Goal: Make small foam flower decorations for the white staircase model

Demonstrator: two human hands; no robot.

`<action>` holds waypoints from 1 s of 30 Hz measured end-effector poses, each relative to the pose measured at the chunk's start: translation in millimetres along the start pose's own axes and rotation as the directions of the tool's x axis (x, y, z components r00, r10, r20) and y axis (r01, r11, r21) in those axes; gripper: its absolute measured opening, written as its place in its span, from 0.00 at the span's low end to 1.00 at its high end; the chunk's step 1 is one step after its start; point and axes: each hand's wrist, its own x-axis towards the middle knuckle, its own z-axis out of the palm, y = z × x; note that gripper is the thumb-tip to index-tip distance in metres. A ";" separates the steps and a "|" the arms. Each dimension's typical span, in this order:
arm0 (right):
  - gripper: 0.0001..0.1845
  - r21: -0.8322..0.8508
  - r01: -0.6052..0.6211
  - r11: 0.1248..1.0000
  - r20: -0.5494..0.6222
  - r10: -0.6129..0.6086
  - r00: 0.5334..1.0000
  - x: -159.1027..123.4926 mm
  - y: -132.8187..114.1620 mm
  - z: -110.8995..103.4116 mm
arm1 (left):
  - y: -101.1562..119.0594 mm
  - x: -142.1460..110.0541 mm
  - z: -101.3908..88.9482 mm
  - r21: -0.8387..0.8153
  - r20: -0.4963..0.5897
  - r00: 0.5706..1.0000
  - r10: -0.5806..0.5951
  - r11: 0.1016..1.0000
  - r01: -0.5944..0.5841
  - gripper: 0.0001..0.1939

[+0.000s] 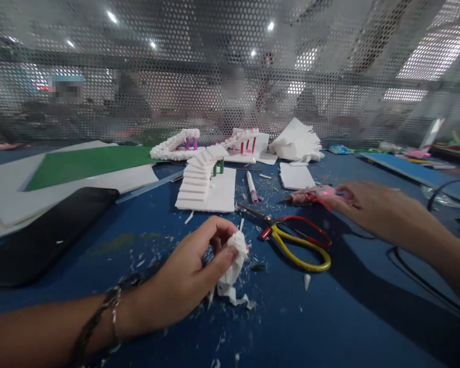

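Observation:
My left hand (199, 266) is closed in a pinch round a crumpled piece of white tissue (233, 266), whose torn end trails onto the table. On the right, my right hand (368, 207) has its fingers round a pink glue gun (314, 196) with a dirty nozzle pointing left. A small red light glows on its body. Between the hands lie scissors (301, 248) with one red and one yellow handle. Beyond my left hand a white model staircase (197, 180) with green posts stands on a white board (224, 197).
A marker (252, 187) and a square white sheet (297, 176) lie ahead. Further back are two white models, one with purple posts (190, 143), one with red (247, 145). A black phone-like slab (53, 230) and green sheet (88, 164) are left. A cable (417, 273) loops at right.

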 end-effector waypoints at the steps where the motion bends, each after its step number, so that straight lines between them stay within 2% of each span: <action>1: 0.19 -0.025 0.010 1.000 -0.011 -0.011 1.000 -4.6 -10.4 -9.1 | -0.1 -0.7 0.6 0.027 -0.025 1.000 0.013 1.000 -0.012 0.06; 3: 0.16 0.042 0.177 0.983 -0.142 -0.169 0.975 -17.8 -34.3 -26.9 | 0.1 -2.1 1.9 0.034 -0.049 0.997 0.064 0.997 -0.063 0.04; 5: 0.17 0.184 0.373 0.909 -0.308 -0.307 0.900 -33.3 -59.3 -39.3 | 0.8 -3.3 3.0 0.034 -0.054 0.994 0.093 0.995 -0.091 0.02; 6: 0.16 0.254 0.465 0.848 -0.317 -0.381 0.868 -40.1 -70.6 -42.6 | 1.2 -3.8 3.3 0.034 -0.056 0.994 0.094 0.995 -0.092 0.02; 8: 0.15 0.359 0.550 0.754 -0.237 -0.496 0.835 -49.4 -88.6 -43.5 | 1.9 -4.6 3.5 0.051 -0.068 0.992 0.110 0.993 -0.107 0.01; 12: 0.11 0.392 0.540 0.745 -0.215 -0.496 0.841 -50.9 -103.4 -34.5 | 2.2 -5.6 2.9 0.130 -0.075 0.980 0.183 0.976 -0.173 0.01; 17: 0.14 0.371 0.546 0.751 -0.247 -0.487 0.838 -47.8 -104.0 -26.5 | -0.2 -7.1 2.4 0.188 -0.039 0.963 0.268 0.948 -0.256 0.03; 26: 0.16 0.348 0.532 0.772 -0.226 -0.482 0.847 -46.1 -103.4 -25.2 | -0.7 -8.3 3.0 0.237 0.015 0.950 0.310 0.922 -0.305 0.06; 30: 0.16 0.330 0.541 0.774 -0.231 -0.489 0.841 -45.1 -101.6 -26.5 | -0.1 -10.7 3.2 0.210 0.037 0.944 0.327 0.921 -0.328 0.06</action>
